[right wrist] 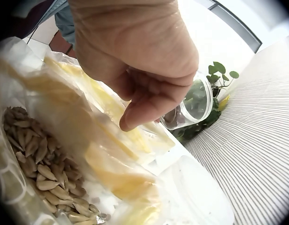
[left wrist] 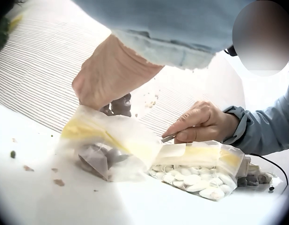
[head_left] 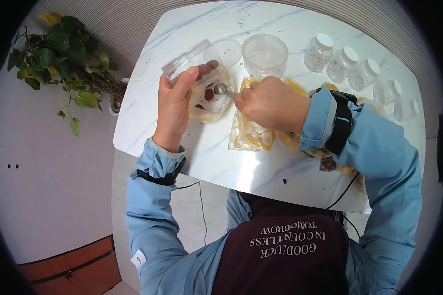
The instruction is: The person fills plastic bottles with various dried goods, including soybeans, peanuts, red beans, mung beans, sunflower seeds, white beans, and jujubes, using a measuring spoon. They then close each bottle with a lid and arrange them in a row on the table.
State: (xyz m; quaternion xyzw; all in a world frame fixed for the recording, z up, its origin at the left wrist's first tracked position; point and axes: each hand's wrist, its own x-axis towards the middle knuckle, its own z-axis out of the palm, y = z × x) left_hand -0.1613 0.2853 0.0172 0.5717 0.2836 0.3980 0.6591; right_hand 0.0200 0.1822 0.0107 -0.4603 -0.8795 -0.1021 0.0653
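Note:
My left hand point(head_left: 173, 112) grips a clear plastic jar point(head_left: 186, 58), tilted on its side above the table, with several dark red-brown dried fruits point(head_left: 206, 68) inside. Beneath it lies an open plastic bag point(head_left: 209, 117) with yellow edging, holding a few similar dark pieces point(head_left: 209, 94). My right hand point(head_left: 269, 104) pinches the handle of a metal spoon point(head_left: 221, 88), its bowl over that bag's mouth. Under the right hand is a bag of white flat seeds point(head_left: 255, 133), seen also in the left wrist view. Tan seeds point(right wrist: 48, 173) fill another bag in the right wrist view.
A round clear tub point(head_left: 266, 55) and a flat clear lid point(head_left: 227, 50) sit toward the back. Several white-lidded jars point(head_left: 320, 53) line the back right. More bags lie under the right forearm, near a dark packet point(head_left: 328, 164). A potted plant point(head_left: 69, 56) stands left.

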